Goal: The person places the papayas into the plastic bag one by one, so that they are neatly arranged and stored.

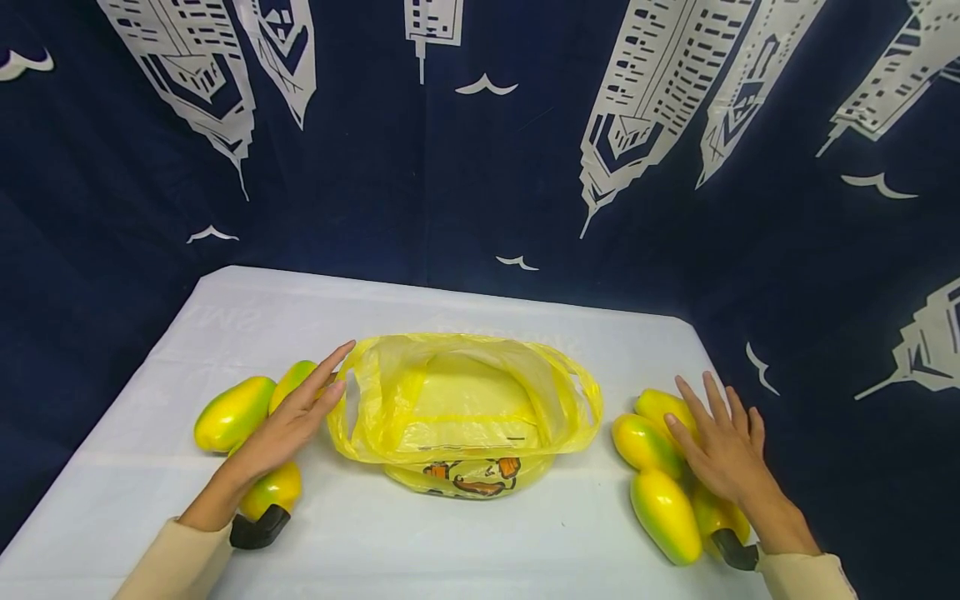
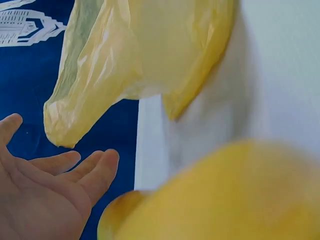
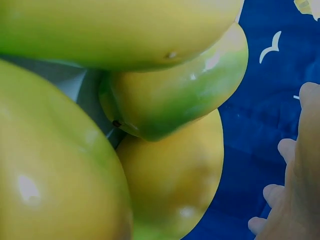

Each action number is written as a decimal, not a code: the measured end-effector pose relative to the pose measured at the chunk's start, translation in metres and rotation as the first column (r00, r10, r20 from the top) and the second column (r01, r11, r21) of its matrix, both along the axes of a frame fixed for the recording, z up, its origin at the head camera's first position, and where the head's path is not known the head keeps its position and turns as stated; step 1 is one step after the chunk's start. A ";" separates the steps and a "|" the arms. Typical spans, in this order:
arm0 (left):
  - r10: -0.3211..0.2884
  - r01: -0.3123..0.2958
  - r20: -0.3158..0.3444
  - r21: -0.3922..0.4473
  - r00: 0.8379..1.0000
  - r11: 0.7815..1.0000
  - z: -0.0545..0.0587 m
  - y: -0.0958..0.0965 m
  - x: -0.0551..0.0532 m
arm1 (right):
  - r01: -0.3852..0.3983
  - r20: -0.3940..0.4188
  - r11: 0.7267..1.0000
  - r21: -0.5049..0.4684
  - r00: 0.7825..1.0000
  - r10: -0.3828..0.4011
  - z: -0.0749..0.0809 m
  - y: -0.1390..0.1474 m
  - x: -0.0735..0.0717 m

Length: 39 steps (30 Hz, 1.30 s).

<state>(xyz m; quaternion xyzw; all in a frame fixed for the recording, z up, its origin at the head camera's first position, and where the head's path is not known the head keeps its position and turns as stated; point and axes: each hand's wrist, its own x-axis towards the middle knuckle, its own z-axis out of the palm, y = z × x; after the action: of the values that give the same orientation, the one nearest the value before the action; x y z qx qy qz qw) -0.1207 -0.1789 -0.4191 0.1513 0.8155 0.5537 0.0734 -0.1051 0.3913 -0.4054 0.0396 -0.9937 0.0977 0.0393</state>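
Observation:
A yellow plastic bag [image 1: 480, 433] with a cartoon face on its front stands on the table with its mouth wide open and its loop handles at either side. My left hand [image 1: 288, 429] is beside the bag's left handle, fingers extended and holding nothing. Three yellow-green mangoes [image 1: 234, 414] lie around and beneath that hand, partly covered by it in the head view. Over on the right, my right hand [image 1: 727, 454] is spread above several more mangoes [image 1: 666, 515], fingers apart and empty. In the right wrist view these mangoes [image 3: 175, 95] lie close together.
A white cloth covers the table [image 1: 480, 550]. Behind it hangs a dark blue curtain [image 1: 360, 208] printed with white buildings and birds. Dark straps [image 1: 258, 529] sit at both wrists, by the beige sleeves [image 1: 176, 562].

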 end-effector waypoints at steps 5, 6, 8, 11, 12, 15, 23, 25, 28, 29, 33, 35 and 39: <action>-0.012 0.008 0.053 0.064 0.999 0.998 -0.004 0.004 -0.001 | -0.010 -0.011 1.000 -0.005 1.000 0.010 -0.002 0.000 -0.001; -0.012 0.008 0.054 0.070 0.998 0.997 -0.005 0.005 -0.002 | -0.011 -0.013 1.000 -0.006 1.000 0.011 -0.002 0.000 -0.001; -0.015 0.011 0.050 0.085 0.999 0.996 -0.007 0.007 -0.003 | -0.012 -0.017 1.000 -0.006 1.000 0.012 -0.002 0.000 -0.001; -0.020 0.017 0.030 0.099 0.999 0.995 -0.011 0.009 -0.004 | -0.014 -0.019 1.000 -0.004 1.000 0.014 -0.002 0.000 -0.001; -0.022 0.020 0.025 0.101 0.999 0.995 -0.012 0.010 -0.004 | -0.014 -0.018 1.000 -0.004 1.000 0.014 -0.002 0.000 -0.001; -0.017 0.015 0.016 0.094 1.000 0.995 -0.016 0.010 -0.004 | -0.016 -0.015 1.000 -0.005 1.000 0.016 -0.003 0.000 -0.001; 0.000 -0.004 0.049 0.077 0.999 0.997 -0.020 0.013 -0.002 | -0.030 -0.026 1.000 -0.009 0.999 0.030 -0.004 0.001 -0.001; -0.003 -0.001 0.045 0.072 0.999 0.997 -0.021 0.013 -0.003 | -0.037 -0.036 0.999 -0.011 0.999 0.037 -0.004 0.001 -0.001; -0.003 0.001 0.036 0.056 0.999 0.998 -0.023 0.014 -0.003 | -0.050 -0.050 0.999 -0.013 0.998 0.049 -0.004 0.001 -0.001; -0.004 0.002 0.035 0.053 0.999 0.999 -0.023 0.014 -0.003 | -0.055 -0.053 0.998 -0.014 0.997 0.054 -0.004 0.001 -0.002; -0.003 0.002 0.027 0.045 1.000 0.999 -0.024 0.014 -0.004 | -0.091 -0.069 0.995 -0.029 0.994 0.089 -0.004 0.004 -0.003; -0.003 0.002 0.023 0.043 1.000 0.999 -0.024 0.014 -0.004 | -0.116 -0.078 0.993 -0.039 0.991 0.112 -0.004 0.007 -0.004; 0.000 -0.001 0.022 0.040 1.000 0.999 -0.024 0.015 -0.005 | -0.141 -0.052 0.986 -0.084 0.989 0.137 -0.001 0.014 -0.006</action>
<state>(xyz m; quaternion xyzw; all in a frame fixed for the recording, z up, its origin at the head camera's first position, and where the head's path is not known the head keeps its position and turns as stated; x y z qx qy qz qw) -0.1255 -0.1641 -0.4427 0.1466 0.8035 0.5715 0.0792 -0.1115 0.4057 -0.4067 0.1092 -0.9821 0.1425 0.0569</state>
